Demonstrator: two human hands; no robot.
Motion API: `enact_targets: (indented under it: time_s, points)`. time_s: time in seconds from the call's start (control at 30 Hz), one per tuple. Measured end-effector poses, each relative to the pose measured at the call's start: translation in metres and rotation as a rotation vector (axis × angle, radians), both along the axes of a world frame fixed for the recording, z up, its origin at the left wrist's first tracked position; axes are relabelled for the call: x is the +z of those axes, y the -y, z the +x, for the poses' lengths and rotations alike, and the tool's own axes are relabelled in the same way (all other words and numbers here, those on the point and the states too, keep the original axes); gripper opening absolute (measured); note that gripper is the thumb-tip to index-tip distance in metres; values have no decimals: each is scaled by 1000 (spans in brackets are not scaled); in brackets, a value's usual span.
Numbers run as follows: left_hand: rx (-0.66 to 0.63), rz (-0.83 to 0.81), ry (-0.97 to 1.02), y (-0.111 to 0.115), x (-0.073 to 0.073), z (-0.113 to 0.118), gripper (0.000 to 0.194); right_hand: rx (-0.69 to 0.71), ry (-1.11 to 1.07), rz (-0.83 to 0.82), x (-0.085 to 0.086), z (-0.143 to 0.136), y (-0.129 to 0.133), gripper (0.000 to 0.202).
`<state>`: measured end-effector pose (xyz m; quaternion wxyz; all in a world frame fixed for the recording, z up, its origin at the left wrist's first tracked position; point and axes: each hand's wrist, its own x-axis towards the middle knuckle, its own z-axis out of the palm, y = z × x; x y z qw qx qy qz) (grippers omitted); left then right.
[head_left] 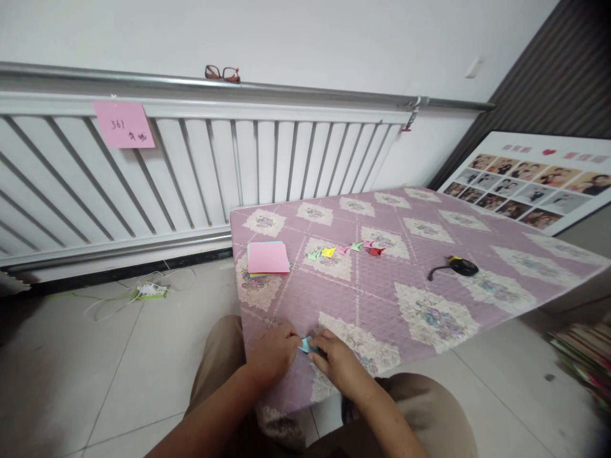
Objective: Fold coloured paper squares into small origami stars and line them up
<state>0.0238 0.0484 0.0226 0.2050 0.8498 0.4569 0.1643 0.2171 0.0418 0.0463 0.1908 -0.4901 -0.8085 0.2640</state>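
Observation:
At the near left part of the table, a small folded piece of light blue paper point(305, 345) lies between my two hands. My left hand point(275, 350) is closed on its left edge, fingertips pressed together. From the other side, my right hand point(337, 357) pinches the paper with thumb and fingers; a dark spot under those fingers is too small to make out. Farther up the table stands a stack of coloured square paper point(268, 258), pink on top. To its right runs a row of small folded paper pieces, among them a yellow one point(328, 252) and a red one point(376, 252).
A purple flowered cloth covers the table point(372, 286). A black tape measure point(462, 266) lies toward the right. Behind the table is a white radiator point(286, 152) with glasses point(222, 74) on its pipe and a pink note point(124, 125). A photo board point(534, 181) leans at right.

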Motion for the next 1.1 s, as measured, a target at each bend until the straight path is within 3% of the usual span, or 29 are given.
enact_targets:
  time_s: [0.23, 0.37, 0.6, 0.77, 0.93, 1.1]
  points:
    - [35, -38, 276, -7, 10, 8, 19, -81, 31, 105, 9, -7, 6, 17]
    - [195, -216, 566, -4, 16, 13, 19, -194, -53, 145, 18, -11, 13, 21]
    - [274, -602, 864, 18, 10, 21, 14, -384, -341, 62, 21, -20, 25, 28]
    - [343, -826, 1075, 27, 9, 22, 32, -430, -586, -221, 26, -27, 33, 36]
    - [221, -985, 1280, 31, 26, 18, 43, -383, -988, -658, 38, -30, 43, 41]
    - [116, -1106, 1356, 37, 36, 14, 42, -258, -1183, -814, 49, -32, 52, 38]
